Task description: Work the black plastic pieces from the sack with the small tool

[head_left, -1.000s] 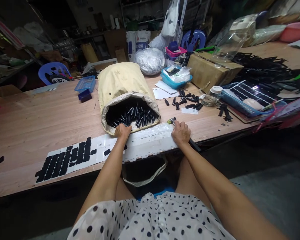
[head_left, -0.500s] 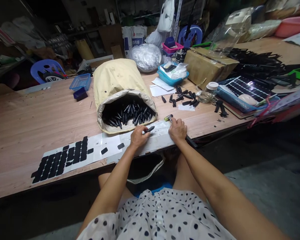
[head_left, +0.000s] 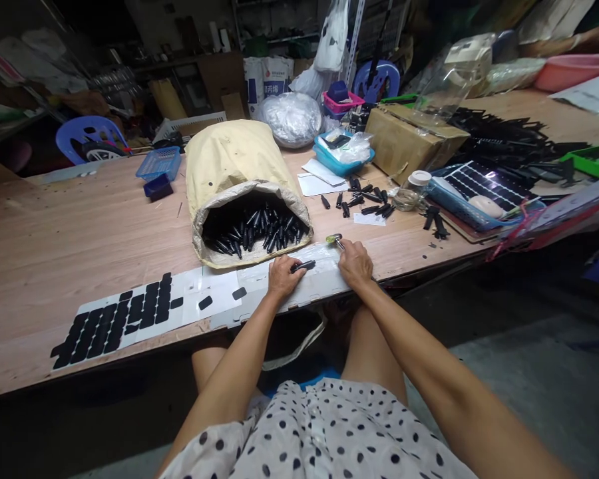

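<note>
My left hand (head_left: 283,277) is closed on a small black tapered part (head_left: 304,266), which lies level just over the pale board (head_left: 324,271) along the table's front edge. A small hammer (head_left: 334,238) with a yellowish-green face is gripped in my right hand (head_left: 356,263). Its head points away from me, to the right of the black part and apart from it. Behind my left hand a cream sack (head_left: 237,156) lies on its side, mouth towards me. Many similar black parts (head_left: 264,223) fill the opening.
Rows of black rounded stickers (head_left: 104,326) lie on a white sheet at left. Loose black parts (head_left: 372,194) are scattered right of the sack, near a cardboard box (head_left: 399,143) and a blue basket (head_left: 472,199). A blue tray (head_left: 160,163) stands back left. Another person's arm shows at upper right.
My left hand has shifted slightly right with the black part, which now lies flatter. The hammer in my right hand has tilted, its handle now mostly hidden. The whole view has shifted a little.
</note>
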A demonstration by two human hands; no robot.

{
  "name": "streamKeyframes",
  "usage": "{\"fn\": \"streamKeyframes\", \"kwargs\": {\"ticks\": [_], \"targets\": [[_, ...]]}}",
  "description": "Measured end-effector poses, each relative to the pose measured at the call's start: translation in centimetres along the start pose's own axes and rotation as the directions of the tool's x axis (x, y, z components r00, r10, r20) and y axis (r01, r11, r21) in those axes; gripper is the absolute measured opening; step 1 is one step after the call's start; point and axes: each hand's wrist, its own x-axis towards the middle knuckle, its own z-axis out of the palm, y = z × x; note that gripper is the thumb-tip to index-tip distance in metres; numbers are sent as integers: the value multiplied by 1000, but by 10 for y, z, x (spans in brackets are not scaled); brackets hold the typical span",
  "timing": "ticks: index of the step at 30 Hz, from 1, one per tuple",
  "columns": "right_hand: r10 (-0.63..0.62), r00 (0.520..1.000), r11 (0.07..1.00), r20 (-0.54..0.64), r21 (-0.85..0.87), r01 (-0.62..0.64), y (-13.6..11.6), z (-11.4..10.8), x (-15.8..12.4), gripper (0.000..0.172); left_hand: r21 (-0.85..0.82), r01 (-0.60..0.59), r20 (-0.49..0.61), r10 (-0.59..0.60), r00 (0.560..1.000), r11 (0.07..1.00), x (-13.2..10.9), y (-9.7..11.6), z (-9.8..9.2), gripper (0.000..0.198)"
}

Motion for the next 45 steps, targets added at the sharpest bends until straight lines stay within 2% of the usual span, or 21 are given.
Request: {"fn": "streamKeyframes", "kwargs": {"ticks": [3,7,13,18,24,28,32,34,38,40,45], "targets": [[-107,993,987,-51,115,112,2,-2,-18,43,-24,1,4,-1,1000,1000,1,0,0,11],[-222,969,925,-110,291,245,-4,-2,-48,42,-39,4,19,-3,1000,999,1,0,0,13],[-247,957,891,-149,353,285,-16,-5,-58,42,-43,-3,10,4,1000,999,0,1,1,12],[-228,972,925,-50,301,232,-18,-5,-56,42,-52,16,2,-16,1000,999,0,3,3,13],[-269,959,907,-90,311,284,-25,-7,-61,43,-67,13,6,-12,1000,998,0,4,2,13],[-283,958,911,-35,304,280,-27,-3,-66,42,-72,41,13,-40,999,997,-1,8,1,12],[-255,957,899,-142,330,288,-13,-2,-46,41,-85,47,40,-44,998,995,-1,12,-2,13],[-170,973,935,-158,286,210,-1,-4,-26,40,-86,58,56,-53,997,995,-2,14,-4,14],[17,994,994,-112,106,-5,19,-1,8,36,-75,76,65,-71,995,994,-3,15,-4,12],[37,993,999,-108,36,-34,22,3,14,36,-75,67,60,-63,996,995,-2,15,-3,11],[-12,990,996,-142,-92,-2,16,12,9,36,-90,-11,35,14,999,996,-4,13,-6,9]]}}
